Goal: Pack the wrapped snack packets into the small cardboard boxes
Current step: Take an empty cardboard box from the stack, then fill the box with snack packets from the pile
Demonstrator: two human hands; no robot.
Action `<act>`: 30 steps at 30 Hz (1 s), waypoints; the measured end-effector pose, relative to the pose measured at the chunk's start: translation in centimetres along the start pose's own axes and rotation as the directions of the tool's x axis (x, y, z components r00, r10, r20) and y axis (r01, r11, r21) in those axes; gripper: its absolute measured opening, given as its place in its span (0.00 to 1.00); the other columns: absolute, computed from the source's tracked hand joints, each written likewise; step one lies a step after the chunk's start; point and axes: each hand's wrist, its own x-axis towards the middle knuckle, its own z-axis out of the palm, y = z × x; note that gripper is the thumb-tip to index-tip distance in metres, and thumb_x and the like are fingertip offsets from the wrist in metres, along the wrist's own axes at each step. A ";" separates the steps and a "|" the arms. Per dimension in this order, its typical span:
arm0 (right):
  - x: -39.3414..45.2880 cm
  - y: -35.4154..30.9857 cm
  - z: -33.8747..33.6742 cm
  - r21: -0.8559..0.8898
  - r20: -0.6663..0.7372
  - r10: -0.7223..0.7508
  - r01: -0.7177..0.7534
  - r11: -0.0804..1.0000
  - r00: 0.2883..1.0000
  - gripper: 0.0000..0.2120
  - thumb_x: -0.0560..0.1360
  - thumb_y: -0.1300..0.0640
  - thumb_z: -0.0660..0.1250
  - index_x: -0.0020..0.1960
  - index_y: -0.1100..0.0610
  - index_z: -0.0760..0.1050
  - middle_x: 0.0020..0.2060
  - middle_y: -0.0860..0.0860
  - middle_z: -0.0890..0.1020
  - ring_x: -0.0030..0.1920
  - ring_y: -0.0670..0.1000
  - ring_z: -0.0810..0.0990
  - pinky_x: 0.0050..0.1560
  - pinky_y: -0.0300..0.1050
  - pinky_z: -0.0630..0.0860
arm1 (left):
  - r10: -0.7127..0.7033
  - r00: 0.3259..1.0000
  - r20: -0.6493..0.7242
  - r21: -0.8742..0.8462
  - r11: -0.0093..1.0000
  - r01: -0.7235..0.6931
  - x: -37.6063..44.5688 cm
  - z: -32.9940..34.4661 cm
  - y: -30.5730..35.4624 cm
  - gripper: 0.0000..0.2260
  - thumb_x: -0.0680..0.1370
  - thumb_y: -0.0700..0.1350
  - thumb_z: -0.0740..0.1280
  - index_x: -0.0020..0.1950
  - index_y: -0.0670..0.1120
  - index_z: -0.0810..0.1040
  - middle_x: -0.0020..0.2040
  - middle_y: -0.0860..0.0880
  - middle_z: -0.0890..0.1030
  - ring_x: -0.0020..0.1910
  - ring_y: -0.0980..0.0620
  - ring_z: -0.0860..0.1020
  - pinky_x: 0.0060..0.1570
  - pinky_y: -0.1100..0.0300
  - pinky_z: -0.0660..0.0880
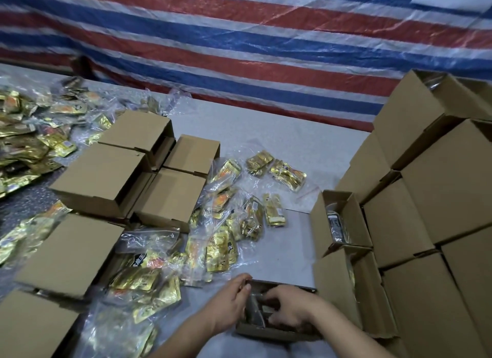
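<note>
Both hands reach into the small open brown cardboard box at 6 o'clock: left hand grips its rim, right hand curls fingers onto grey wrapped packets; its grip cannot be told.

Two bare forearms enter from the bottom of the frame, with no sleeves showing. The left hand and right hand are bare. The fingers have short, plain nails.

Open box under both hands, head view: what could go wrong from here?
1. The right hand is inside the open box on the contents; they could crumple or jam.
2. The left hand only grips the box's left wall; the box might slide.
3. Loose gold packets beside the box could be swept aside.
</note>
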 end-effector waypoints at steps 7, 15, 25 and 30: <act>1.8 -2.3 3.3 0.102 0.107 -0.017 0.006 0.995 0.994 0.20 0.81 0.49 0.56 0.69 0.55 0.73 0.68 0.56 0.75 0.67 0.54 0.72 0.68 0.46 0.68 | -0.006 1.000 -0.028 -0.030 1.000 0.005 0.0 0.6 -0.7 0.12 0.85 0.49 0.56 0.68 0.53 0.68 0.64 0.55 0.72 0.65 0.59 0.70 0.55 0.82 0.58; 1.8 -1.6 2.9 0.213 -0.042 0.123 -0.111 0.971 0.992 0.14 0.75 0.49 0.56 0.42 0.54 0.77 0.48 0.55 0.84 0.50 0.54 0.80 0.42 0.39 0.70 | -0.017 1.000 0.007 0.004 1.000 0.017 0.2 0.4 -0.3 0.11 0.85 0.51 0.55 0.67 0.56 0.67 0.63 0.54 0.74 0.59 0.60 0.73 0.51 0.80 0.63; 0.5 0.4 1.6 0.081 0.048 0.222 -0.225 0.971 0.974 0.22 0.80 0.49 0.53 0.63 0.60 0.78 0.65 0.60 0.78 0.63 0.58 0.77 0.59 0.45 0.72 | -0.062 0.997 0.046 0.035 0.998 0.060 0.6 0.2 0.3 0.16 0.85 0.53 0.54 0.72 0.55 0.66 0.64 0.55 0.73 0.59 0.61 0.72 0.50 0.77 0.64; -1.9 0.9 0.4 0.065 -0.398 0.127 -0.111 0.992 0.908 0.11 0.76 0.49 0.60 0.40 0.53 0.74 0.43 0.52 0.80 0.45 0.55 0.78 0.40 0.44 0.70 | -0.060 0.996 0.070 0.081 0.995 0.055 1.5 -1.0 1.7 0.18 0.86 0.52 0.52 0.76 0.53 0.64 0.70 0.50 0.72 0.64 0.56 0.70 0.58 0.69 0.65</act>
